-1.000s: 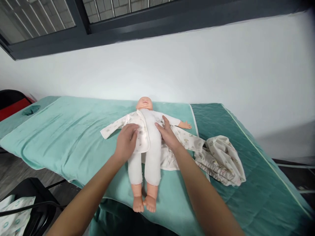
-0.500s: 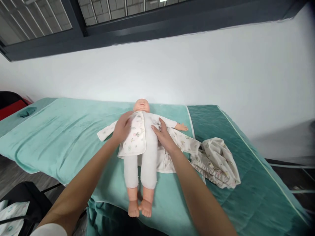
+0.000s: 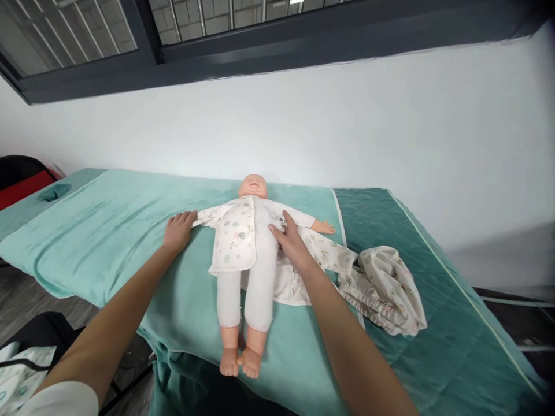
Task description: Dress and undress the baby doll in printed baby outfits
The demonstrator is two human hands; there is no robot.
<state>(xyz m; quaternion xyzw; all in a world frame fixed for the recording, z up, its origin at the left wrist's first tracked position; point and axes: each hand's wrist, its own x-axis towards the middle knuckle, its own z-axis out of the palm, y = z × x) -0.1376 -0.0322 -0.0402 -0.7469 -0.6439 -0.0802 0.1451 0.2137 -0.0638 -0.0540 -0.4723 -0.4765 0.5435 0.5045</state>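
A baby doll (image 3: 260, 254) with a white cloth body lies on its back, feet towards me. A white printed baby jacket (image 3: 236, 240) covers its chest on the left of the picture, with that arm inside the sleeve. The other half of the jacket lies spread beside and under the doll, its sleeve (image 3: 329, 248) off the doll's bare-handed arm. My left hand (image 3: 180, 230) is closed over the cuff end of the worn sleeve, hiding it. My right hand (image 3: 292, 242) rests against the doll's side below the armpit, thumb and forefinger apart; its other fingers are hidden.
Crumpled printed cloth with a gathered edge (image 3: 385, 294) lies right of the jacket sleeve. A light green sheet (image 3: 130, 231) and a darker quilted cover (image 3: 442, 323) lie over the bed beside the white wall. A black chair (image 3: 43, 329) holding printed packs stands at lower left.
My left hand has gone from the jacket front outward along the sleeve to its cuff. The jacket front lies flatter over the doll's chest. My right hand has stayed at the doll's side.
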